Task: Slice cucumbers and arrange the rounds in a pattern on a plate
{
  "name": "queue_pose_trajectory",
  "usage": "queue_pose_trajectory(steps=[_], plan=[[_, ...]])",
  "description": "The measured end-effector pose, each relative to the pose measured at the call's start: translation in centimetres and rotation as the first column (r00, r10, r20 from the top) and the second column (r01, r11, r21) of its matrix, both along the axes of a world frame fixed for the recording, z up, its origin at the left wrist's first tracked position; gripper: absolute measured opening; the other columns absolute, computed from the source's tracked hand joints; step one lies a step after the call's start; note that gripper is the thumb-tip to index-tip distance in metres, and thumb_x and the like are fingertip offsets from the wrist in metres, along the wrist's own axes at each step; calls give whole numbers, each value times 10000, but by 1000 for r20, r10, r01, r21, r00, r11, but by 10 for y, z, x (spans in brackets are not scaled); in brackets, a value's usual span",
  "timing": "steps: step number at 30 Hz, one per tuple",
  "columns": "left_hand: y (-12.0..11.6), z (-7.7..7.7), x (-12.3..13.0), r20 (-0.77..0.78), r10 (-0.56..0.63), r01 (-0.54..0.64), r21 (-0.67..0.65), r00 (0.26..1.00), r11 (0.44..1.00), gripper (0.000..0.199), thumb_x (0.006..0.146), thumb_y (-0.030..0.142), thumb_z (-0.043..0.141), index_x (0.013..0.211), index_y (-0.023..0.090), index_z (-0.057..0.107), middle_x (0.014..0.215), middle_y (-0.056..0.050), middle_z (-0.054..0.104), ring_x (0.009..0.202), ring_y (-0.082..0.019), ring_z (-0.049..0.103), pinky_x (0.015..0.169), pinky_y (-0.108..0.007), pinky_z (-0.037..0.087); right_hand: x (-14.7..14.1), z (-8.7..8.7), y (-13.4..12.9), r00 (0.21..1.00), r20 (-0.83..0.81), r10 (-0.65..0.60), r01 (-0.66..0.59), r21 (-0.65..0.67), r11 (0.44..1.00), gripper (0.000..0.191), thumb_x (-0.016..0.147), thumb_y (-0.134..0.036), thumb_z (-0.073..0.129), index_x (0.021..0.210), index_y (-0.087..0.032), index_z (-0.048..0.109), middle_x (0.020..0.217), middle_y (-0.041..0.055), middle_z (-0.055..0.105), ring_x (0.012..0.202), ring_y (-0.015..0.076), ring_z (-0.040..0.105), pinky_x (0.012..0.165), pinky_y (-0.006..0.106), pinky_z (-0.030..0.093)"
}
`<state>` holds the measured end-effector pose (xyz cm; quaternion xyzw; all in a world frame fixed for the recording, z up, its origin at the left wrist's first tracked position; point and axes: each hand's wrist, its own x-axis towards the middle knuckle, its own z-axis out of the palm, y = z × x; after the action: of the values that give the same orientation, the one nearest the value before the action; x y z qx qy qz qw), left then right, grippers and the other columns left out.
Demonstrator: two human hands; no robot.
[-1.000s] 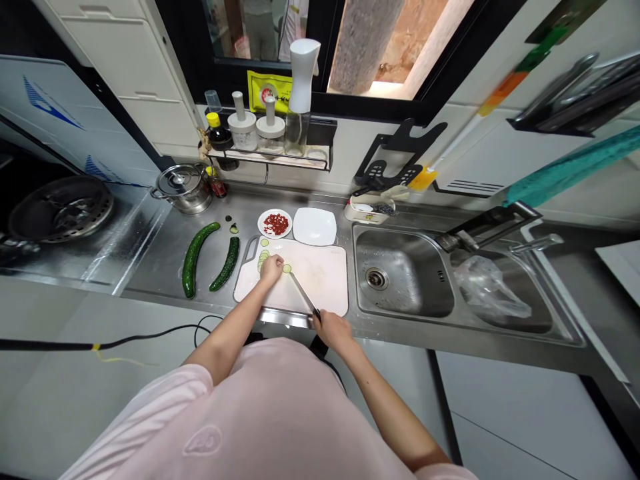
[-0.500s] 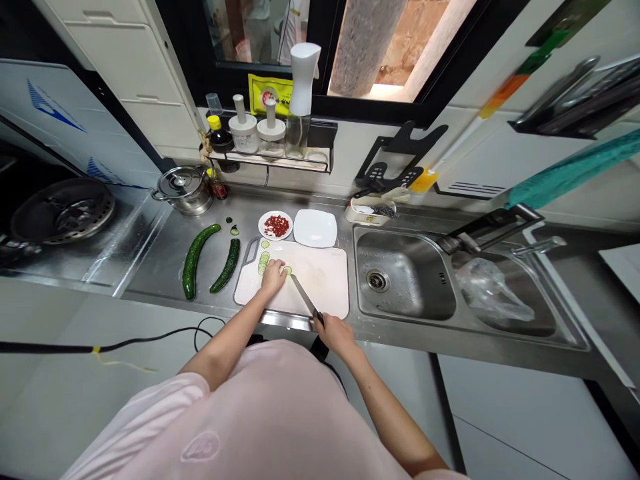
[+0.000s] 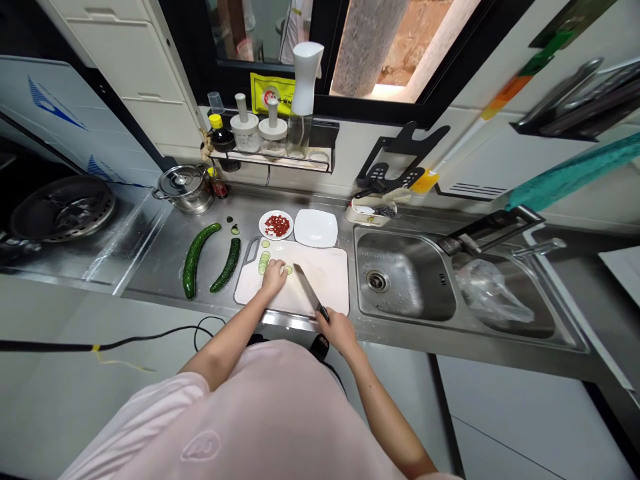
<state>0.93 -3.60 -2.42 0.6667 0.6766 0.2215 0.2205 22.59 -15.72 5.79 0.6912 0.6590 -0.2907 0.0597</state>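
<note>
My left hand (image 3: 274, 277) sits on the white plastic cutting board (image 3: 323, 283), its fingers curled over a cucumber piece that they mostly hide. A row of thin cucumber slices (image 3: 263, 263) lies beside those fingers, and a single slice (image 3: 288, 269) sits just past the fingertips. My right hand (image 3: 340, 331) grips a kitchen knife (image 3: 310, 292) by the handle, its blade resting over the board and apart from the left hand. Two long green cucumbers (image 3: 195, 260) (image 3: 227, 265) lie on the steel counter left of the board.
A small plate of chopped red chili (image 3: 277, 225) and a white square plate (image 3: 315, 228) stand behind the board. A steel pot (image 3: 184, 188) stands to the left, a steel sink (image 3: 400, 275) to the right, with a plastic bag (image 3: 493, 291) in its far basin.
The knife blade has tilted a little farther up the board, and my right hand has shifted slightly right. My left hand stays over the cucumber.
</note>
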Motion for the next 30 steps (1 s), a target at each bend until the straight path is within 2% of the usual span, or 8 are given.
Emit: queue_pose_trajectory(steps=[7, 12, 18, 23, 30], plan=[[-2, 1, 0, -13, -9, 10, 24, 1000, 1000, 213, 830, 229, 516, 1014, 171, 607, 1002, -89, 544, 929, -202, 544, 886, -307, 421, -2, -8, 10, 983, 35, -181, 181, 23, 983, 516, 922, -573, 287, 1030, -195, 623, 936, 99, 676, 879, 213, 618, 678, 255, 371], [-2, 8, 2, -42, -10, 9, -15, 999, 1000, 170, 831, 233, 511, 955, 171, 610, 981, -87, 539, 923, -197, 539, 868, -305, 419, -3, -14, 14, 965, 52, -257, 256, 17, 967, 549, 922, -580, 274, 1076, -183, 621, 990, 122, 671, 923, 228, 613, 729, 282, 393], [4, 15, 5, -80, 2, -8, -75, 997, 997, 150, 814, 228, 526, 929, 168, 602, 974, -86, 547, 918, -194, 543, 862, -300, 409, -7, -16, 15, 963, 55, -262, 261, 23, 965, 558, 916, -588, 274, 1089, -181, 615, 983, 128, 669, 938, 237, 614, 748, 292, 403], [12, 16, 6, -89, 35, -47, -145, 995, 988, 118, 780, 207, 563, 882, 171, 608, 971, -79, 571, 902, -186, 559, 831, -289, 416, -15, -15, 16, 963, 58, -262, 260, 40, 965, 486, 918, -548, 310, 1055, -189, 606, 961, 115, 673, 938, 236, 619, 736, 293, 407], [16, 23, 6, -34, 6, -12, -167, 999, 986, 81, 779, 168, 559, 824, 183, 625, 852, -47, 643, 820, -166, 578, 743, -264, 424, -17, -14, 17, 966, 69, -249, 247, 32, 969, 473, 928, -525, 300, 1058, -183, 600, 975, 116, 671, 945, 228, 620, 748, 291, 411]])
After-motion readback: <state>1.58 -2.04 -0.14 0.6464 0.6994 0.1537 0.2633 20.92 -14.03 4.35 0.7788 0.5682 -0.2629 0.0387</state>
